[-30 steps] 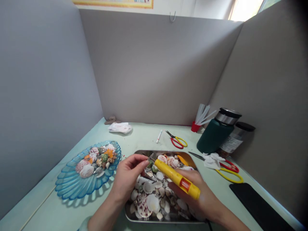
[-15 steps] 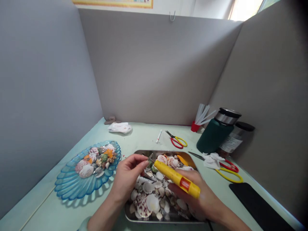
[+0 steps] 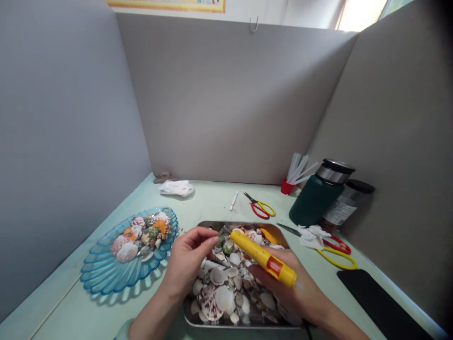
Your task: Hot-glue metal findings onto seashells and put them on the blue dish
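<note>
My right hand (image 3: pixel 290 278) is wrapped around a yellow hot glue gun (image 3: pixel 255 249) with a red window, its nozzle end pointing up and left. A clear stub sticks out of its back end. My left hand (image 3: pixel 189 257) is closed in a pinch just left of the nozzle, over the tray. Between its thumb and forefinger is a small greyish piece (image 3: pixel 222 232), too small to name. Beneath both hands lies a metal tray (image 3: pixel 189 318) full of shells (image 3: pixel 225 299), mostly white, with green, orange and purple-streaked ones among them.
At left a blue scalloped dish (image 3: pixel 106 271) holds colourful shells. Behind are white tissue (image 3: pixel 177 188), a white stick (image 3: pixel 233 200) and scissors (image 3: pixel 262 208). At right stand a red cup (image 3: pixel 287 187) of clear sticks, a green bottle (image 3: pixel 314 198), a jar, larger scissors (image 3: pixel 338 252) and a black slab (image 3: pixel 375 297).
The glue gun in my right hand has shifted slightly right, so its nozzle end is farther from the piece in my left hand. My left hand stays nearly still.
</note>
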### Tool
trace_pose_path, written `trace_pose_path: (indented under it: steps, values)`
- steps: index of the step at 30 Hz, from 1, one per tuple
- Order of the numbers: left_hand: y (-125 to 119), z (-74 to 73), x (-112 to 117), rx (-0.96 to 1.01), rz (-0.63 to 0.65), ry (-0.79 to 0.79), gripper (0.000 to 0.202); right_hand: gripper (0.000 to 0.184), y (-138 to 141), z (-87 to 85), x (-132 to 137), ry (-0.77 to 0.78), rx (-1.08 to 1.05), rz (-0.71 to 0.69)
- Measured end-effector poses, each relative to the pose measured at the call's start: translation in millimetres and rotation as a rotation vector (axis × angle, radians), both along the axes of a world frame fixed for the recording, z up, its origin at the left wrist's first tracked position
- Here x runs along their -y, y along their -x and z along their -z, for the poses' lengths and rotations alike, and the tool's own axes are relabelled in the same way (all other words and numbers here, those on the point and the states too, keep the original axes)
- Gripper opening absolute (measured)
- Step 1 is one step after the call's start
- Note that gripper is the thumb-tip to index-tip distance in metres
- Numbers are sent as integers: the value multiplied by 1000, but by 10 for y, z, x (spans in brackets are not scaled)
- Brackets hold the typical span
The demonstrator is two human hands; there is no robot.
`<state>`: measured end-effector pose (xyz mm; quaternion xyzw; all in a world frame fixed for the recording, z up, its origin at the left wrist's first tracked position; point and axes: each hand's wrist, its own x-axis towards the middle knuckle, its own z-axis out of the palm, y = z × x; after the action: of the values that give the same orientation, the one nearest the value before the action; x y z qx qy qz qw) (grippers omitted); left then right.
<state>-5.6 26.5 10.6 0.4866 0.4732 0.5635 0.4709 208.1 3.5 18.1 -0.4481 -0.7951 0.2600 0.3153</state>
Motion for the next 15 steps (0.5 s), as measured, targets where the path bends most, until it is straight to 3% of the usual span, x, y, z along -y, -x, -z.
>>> trace_pose_path:
  steps: [8,15]
  values:
    - [10,20,-11,-58,-10,-15,12,19,10,-6,5,10,-4,-27]
    - [7,37,41,-470,-96,-365,7,17,10,25,-18,-14,10,15]
